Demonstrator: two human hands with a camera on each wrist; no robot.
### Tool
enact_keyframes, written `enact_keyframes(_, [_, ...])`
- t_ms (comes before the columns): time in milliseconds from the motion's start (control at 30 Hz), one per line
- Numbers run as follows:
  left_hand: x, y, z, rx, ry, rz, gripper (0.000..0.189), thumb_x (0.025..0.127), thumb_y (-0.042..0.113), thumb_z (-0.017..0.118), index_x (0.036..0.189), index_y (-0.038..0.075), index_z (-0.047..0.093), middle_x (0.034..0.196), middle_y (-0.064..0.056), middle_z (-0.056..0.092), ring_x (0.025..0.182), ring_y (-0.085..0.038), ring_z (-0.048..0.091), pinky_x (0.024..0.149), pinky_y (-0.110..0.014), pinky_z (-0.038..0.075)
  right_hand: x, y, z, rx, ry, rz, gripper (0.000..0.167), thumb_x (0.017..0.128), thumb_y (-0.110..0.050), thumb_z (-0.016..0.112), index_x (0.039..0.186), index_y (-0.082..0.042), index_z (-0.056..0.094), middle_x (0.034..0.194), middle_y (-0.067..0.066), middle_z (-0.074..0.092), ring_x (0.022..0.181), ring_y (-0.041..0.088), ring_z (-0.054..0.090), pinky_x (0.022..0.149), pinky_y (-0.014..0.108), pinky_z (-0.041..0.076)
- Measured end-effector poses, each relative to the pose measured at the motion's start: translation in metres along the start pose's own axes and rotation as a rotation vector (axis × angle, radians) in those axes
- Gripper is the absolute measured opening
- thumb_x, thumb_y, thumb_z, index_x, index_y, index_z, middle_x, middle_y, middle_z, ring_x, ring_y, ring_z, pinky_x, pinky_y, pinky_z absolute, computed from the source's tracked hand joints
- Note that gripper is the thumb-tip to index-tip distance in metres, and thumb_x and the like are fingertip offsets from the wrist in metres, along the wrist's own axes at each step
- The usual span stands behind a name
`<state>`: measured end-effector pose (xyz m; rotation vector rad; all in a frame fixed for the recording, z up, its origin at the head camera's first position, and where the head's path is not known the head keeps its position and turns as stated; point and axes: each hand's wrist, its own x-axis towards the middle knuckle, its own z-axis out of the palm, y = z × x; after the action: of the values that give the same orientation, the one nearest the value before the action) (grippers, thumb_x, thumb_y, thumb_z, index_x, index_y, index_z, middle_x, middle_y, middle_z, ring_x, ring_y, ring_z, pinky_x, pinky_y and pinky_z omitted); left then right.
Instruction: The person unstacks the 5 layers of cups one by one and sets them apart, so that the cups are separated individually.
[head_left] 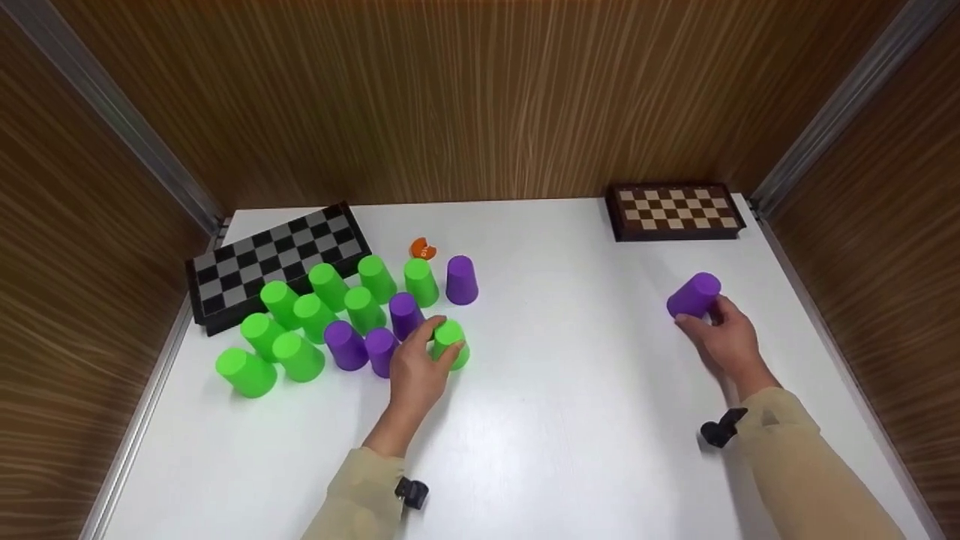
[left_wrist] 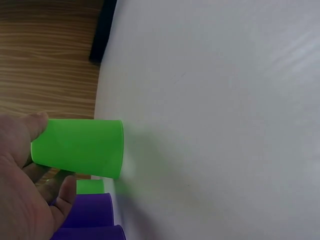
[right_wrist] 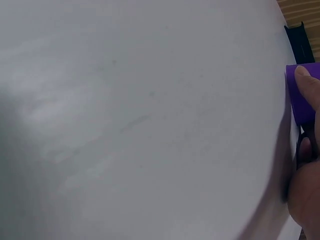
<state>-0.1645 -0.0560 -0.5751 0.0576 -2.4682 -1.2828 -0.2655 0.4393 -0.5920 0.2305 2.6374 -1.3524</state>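
Note:
My left hand (head_left: 420,367) has its thumb and fingers around the upper part of an upside-down green cup (head_left: 451,349). In the left wrist view this green cup (left_wrist: 82,147) has its rim toward the white tabletop. Purple cups (head_left: 346,346) stand beside that hand, one partly hidden by it. Over on the right, a purple cup (head_left: 691,296) is gripped low down by my right hand (head_left: 727,341). The right wrist view catches only part of this purple cup (right_wrist: 300,102), with the thumb pressed against its side.
Several upside-down green cups (head_left: 300,358) stand in rows on the left. A lone purple cup (head_left: 462,281) ends the back row, near an orange piece (head_left: 422,249). A black-and-grey checkered board (head_left: 277,259) lies behind them; a brown one (head_left: 675,210) sits back right. Wood-patterned walls (head_left: 480,97) enclose the table.

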Motion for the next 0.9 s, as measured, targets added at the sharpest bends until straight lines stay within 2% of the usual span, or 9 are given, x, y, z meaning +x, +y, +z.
enact_keyframes(133, [-0.009,-0.002,-0.004,0.007,0.000,0.020,0.045,0.090,0.015,0.088,0.130,0.004,0.070,0.122,-0.017,0.075,0.112,-0.035,0.072,0.098,-0.050,0.057,0.000,-0.015,0.006,0.012,0.030,-0.042,0.092,0.099,-0.046,0.076,0.166,-0.002,0.029,0.167,0.029,0.031,0.154,0.049,0.030,0.124,0.062,0.027])
enact_keyframes(267, [-0.011,-0.003,-0.007,0.011,0.012,0.038,0.045,0.090,0.016,0.088,0.129,0.004,0.070,0.121,-0.017,0.076,0.111,-0.035,0.072,0.097,-0.050,0.057,-0.001,-0.053,0.031,0.050,0.013,-0.104,0.087,0.095,-0.042,0.081,0.162,-0.004,0.039,0.160,0.028,0.044,0.142,0.049,0.047,0.118,0.062,0.038])
enact_keyframes(433, [-0.010,-0.002,-0.008,0.009,0.016,0.033,0.045,0.090,0.016,0.088,0.129,0.005,0.071,0.122,-0.017,0.075,0.111,-0.034,0.072,0.097,-0.050,0.057,-0.001,-0.111,0.086,0.117,-0.066,-0.177,0.077,0.091,-0.032,0.086,0.156,-0.010,0.051,0.149,0.020,0.058,0.130,0.040,0.055,0.108,0.057,0.047])
enact_keyframes(567, [-0.009,0.001,-0.007,0.019,0.000,0.018,0.045,0.090,0.018,0.088,0.130,0.005,0.070,0.123,-0.016,0.075,0.113,-0.034,0.072,0.099,-0.050,0.057,-0.004,-0.144,0.136,0.113,-0.110,-0.268,0.073,0.089,-0.027,0.088,0.152,-0.010,0.055,0.142,0.017,0.063,0.127,0.036,0.057,0.107,0.054,0.048])
enact_keyframes(700, [-0.007,0.002,-0.006,0.019,-0.012,-0.002,0.045,0.090,0.018,0.087,0.131,0.006,0.070,0.124,-0.015,0.075,0.113,-0.034,0.071,0.100,-0.050,0.056,-0.009,-0.162,0.181,0.109,-0.142,-0.369,0.069,0.088,-0.021,0.089,0.147,-0.004,0.060,0.142,0.019,0.065,0.128,0.037,0.060,0.107,0.052,0.050])
enact_keyframes(833, [-0.007,0.001,-0.005,0.021,-0.013,-0.002,0.046,0.090,0.018,0.088,0.131,0.006,0.071,0.124,-0.014,0.075,0.113,-0.034,0.071,0.099,-0.049,0.056,-0.014,-0.170,0.213,0.104,-0.171,-0.423,0.065,0.087,-0.016,0.090,0.144,-0.003,0.063,0.140,0.018,0.067,0.128,0.036,0.062,0.108,0.050,0.050])
enact_keyframes(900, [-0.006,0.000,-0.006,0.026,-0.012,-0.002,0.046,0.090,0.018,0.088,0.131,0.007,0.071,0.123,-0.014,0.075,0.112,-0.034,0.071,0.099,-0.049,0.056,-0.015,-0.173,0.224,0.109,-0.187,-0.422,0.064,0.087,-0.015,0.090,0.145,-0.004,0.063,0.141,0.017,0.067,0.132,0.035,0.060,0.110,0.049,0.050])
